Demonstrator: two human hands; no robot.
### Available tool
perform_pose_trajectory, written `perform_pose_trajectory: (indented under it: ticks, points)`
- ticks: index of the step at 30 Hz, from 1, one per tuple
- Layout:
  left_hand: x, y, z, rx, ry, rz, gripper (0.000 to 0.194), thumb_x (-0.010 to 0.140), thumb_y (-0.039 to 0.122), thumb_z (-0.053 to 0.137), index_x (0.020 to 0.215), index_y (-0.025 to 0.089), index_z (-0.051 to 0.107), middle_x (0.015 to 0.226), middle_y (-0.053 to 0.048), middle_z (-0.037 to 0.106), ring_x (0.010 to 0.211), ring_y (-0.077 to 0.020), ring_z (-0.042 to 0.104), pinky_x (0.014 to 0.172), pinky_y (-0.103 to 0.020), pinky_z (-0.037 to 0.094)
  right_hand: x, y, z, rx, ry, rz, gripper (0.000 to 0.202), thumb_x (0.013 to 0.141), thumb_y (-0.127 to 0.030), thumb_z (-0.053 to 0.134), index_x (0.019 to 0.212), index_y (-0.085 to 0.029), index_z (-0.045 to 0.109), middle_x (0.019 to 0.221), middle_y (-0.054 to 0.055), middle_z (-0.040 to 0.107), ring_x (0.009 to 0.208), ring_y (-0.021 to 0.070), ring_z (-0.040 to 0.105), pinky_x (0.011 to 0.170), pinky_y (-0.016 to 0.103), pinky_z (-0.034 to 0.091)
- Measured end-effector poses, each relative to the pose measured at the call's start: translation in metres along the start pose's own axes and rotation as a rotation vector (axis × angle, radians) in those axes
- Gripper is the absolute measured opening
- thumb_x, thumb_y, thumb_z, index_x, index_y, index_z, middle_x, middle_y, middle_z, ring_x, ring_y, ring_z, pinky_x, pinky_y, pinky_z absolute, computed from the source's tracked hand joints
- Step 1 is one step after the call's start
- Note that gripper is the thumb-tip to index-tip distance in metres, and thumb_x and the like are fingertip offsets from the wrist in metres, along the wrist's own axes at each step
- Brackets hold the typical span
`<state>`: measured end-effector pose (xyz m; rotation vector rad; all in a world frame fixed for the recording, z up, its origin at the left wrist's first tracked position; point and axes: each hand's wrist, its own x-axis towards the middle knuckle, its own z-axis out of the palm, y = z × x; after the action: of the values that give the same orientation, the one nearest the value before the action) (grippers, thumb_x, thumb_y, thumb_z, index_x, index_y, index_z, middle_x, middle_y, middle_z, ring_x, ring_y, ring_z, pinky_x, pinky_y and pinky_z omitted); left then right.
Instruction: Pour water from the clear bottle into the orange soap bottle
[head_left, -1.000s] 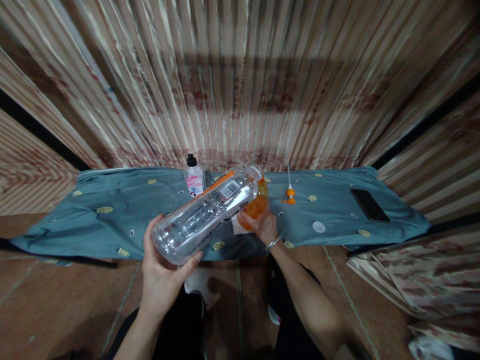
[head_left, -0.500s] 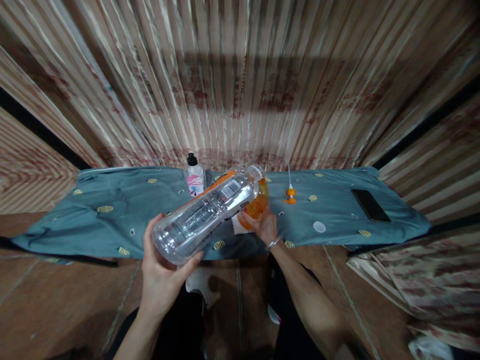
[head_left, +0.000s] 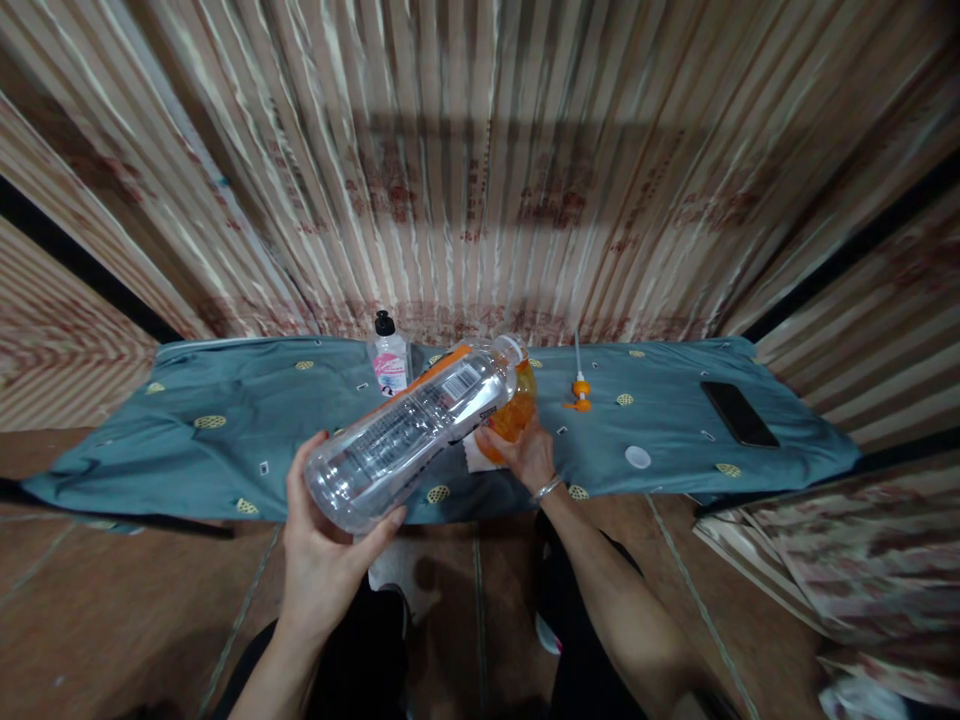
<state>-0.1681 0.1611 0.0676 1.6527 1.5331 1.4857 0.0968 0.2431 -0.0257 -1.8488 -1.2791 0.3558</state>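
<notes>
My left hand (head_left: 330, 550) grips the base of a large clear plastic bottle (head_left: 412, 435), tilted with its neck up and to the right. An orange-edged label with a barcode wraps it. The bottle's mouth lies over the top of an orange bottle (head_left: 514, 410), partly hidden behind it. My right hand (head_left: 529, 455) is closed around that orange bottle. A white cloth or paper (head_left: 476, 458) lies under or beside the orange bottle. Whether liquid runs between the two bottles, I cannot tell.
A clear bottle with black cap and pink label (head_left: 390, 365) stands behind on the cloth-covered table (head_left: 172, 465). To the right lie an orange pump head with tube (head_left: 580, 390), a white round disc, perhaps a lid (head_left: 637, 457), and a black phone (head_left: 739, 413). Striped curtains (head_left: 480, 170) surround the table.
Both hands and bottles stay almost where they were. The view has shifted very slightly.
</notes>
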Motion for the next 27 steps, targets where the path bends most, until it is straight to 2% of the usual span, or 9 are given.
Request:
perform_pose_trajectory:
  ticks: [6, 12, 27]
  points:
    - [0.0006, 0.0122, 0.0070, -0.066, 0.065, -0.058, 0.098, 0.059, 0.046, 0.094, 0.144, 0.016, 0.055, 0.129, -0.015, 0.071, 0.111, -0.0302, 0.076, 0.097, -0.041, 0.063, -0.0009, -0.0025, -0.0014, 0.015, -0.002, 0.003, 0.078, 0.072, -0.047, 0.091, 0.137, -0.020, 0.059, 0.114, 0.012, 0.085, 0.107, 0.0349, 0.083, 0.092, 0.045, 0.068]
    - [0.0004, 0.0080, 0.0063, -0.048, 0.070, -0.048, 0.100, 0.060, 0.047, 0.095, 0.146, 0.016, 0.055, 0.131, -0.016, 0.069, 0.115, -0.0307, 0.074, 0.101, -0.042, 0.061, -0.0017, -0.0073, -0.0035, -0.004, -0.012, 0.021, 0.072, 0.075, -0.044, 0.089, 0.136, -0.020, 0.059, 0.115, 0.012, 0.085, 0.107, 0.0351, 0.083, 0.090, 0.044, 0.068]
    - [-0.0019, 0.0044, 0.0067, -0.063, 0.086, -0.046, 0.100, 0.059, 0.048, 0.096, 0.147, 0.020, 0.057, 0.133, -0.014, 0.068, 0.113, -0.0303, 0.074, 0.099, -0.042, 0.063, -0.0015, -0.0056, -0.0033, -0.034, -0.016, 0.009, 0.078, 0.076, -0.048, 0.088, 0.140, -0.016, 0.058, 0.116, 0.015, 0.084, 0.108, 0.0356, 0.082, 0.092, 0.044, 0.068]
